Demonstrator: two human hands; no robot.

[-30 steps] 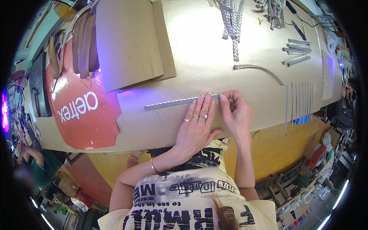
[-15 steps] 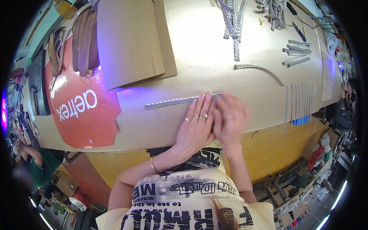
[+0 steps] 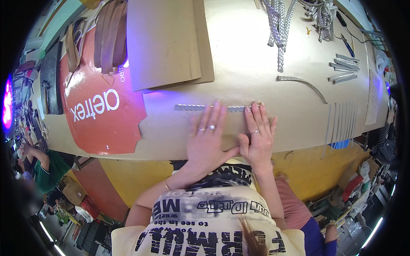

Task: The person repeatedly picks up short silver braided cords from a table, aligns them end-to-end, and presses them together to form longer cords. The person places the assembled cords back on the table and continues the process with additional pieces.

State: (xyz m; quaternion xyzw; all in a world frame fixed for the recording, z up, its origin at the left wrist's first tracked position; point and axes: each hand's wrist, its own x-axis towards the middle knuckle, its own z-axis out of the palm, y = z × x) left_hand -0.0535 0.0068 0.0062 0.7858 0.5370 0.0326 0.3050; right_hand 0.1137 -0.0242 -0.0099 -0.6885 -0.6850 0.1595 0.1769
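Observation:
A grey braided strip (image 3: 235, 109) with a silvery edge lies straight across the table in front of me. My left hand (image 3: 208, 138), slightly blurred, is stretched out with its fingertips over the middle of this strip. At the strip's right end, my right hand (image 3: 259, 136) rests flat, its fingers side by side and thumb out; they cover that end. Neither hand grasps anything. Beyond my right hand, a curved braided strip (image 3: 304, 83) lies loose.
A folded cardboard piece (image 3: 166, 47) and a red printed sheet (image 3: 102, 128) lie left. Brown straps (image 3: 110, 38) sit behind. Braided bundles (image 3: 279, 25), short strips (image 3: 344, 68), pliers (image 3: 348, 45) and thin grey strips (image 3: 341, 123) are at right. A person's pink-clad leg (image 3: 292, 200) is near my right arm.
My left hand has slid left along the strip, away from my right hand, which now lies flat and still. The whole view has shifted a little. A person's leg has appeared at lower right.

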